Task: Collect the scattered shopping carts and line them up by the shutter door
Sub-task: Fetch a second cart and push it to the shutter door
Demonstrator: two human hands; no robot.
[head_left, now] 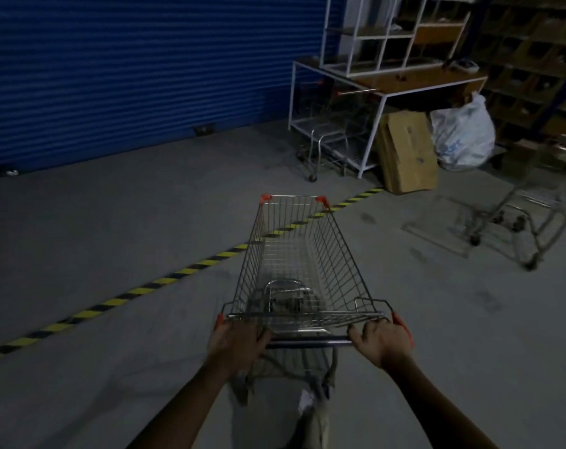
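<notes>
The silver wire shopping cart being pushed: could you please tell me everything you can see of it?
The silver wire shopping cart has a grid basket with nothing in it, orange corner caps and a dark handle bar. It stands upright on the grey floor, its front over the yellow-black striped floor tape, pointing toward the blue shutter door. The left hand and right hand grip the bar's ends.

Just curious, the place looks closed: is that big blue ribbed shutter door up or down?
Down. The blue ribbed shutter door reaches the grey concrete floor, with no gap visible beneath it.
</notes>
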